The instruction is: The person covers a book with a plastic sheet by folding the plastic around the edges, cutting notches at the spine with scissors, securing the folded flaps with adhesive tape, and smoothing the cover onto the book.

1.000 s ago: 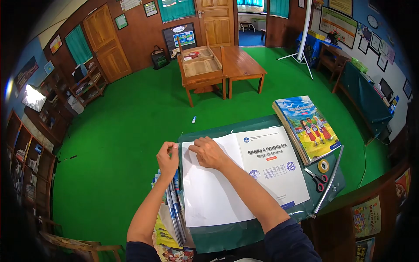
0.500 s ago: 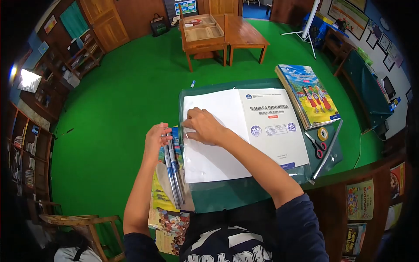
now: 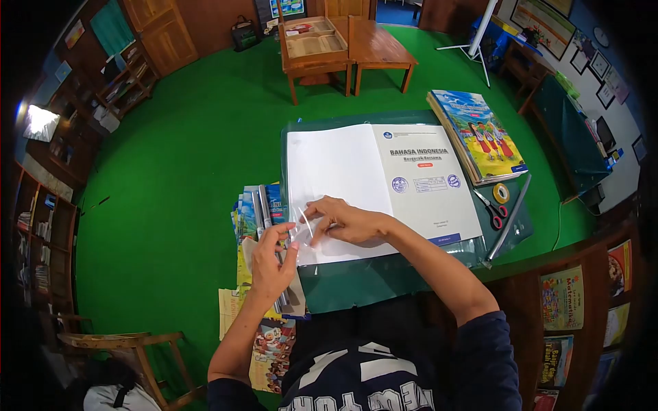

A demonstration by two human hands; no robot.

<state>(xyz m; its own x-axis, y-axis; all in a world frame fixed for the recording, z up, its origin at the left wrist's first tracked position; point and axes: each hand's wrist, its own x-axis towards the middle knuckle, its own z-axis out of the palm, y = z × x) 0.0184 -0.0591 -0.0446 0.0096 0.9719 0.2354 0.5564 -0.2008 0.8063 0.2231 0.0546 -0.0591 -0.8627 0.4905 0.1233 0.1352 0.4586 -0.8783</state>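
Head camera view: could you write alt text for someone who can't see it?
A person's left hand and right hand handle clear film at the lower left of an open book. Scissors, tape and stacked books lie to its right.

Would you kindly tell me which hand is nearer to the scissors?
Right. The right hand is at the blank page of the open book, left of the scissors; the left hand is farther left, by that page's outer edge.
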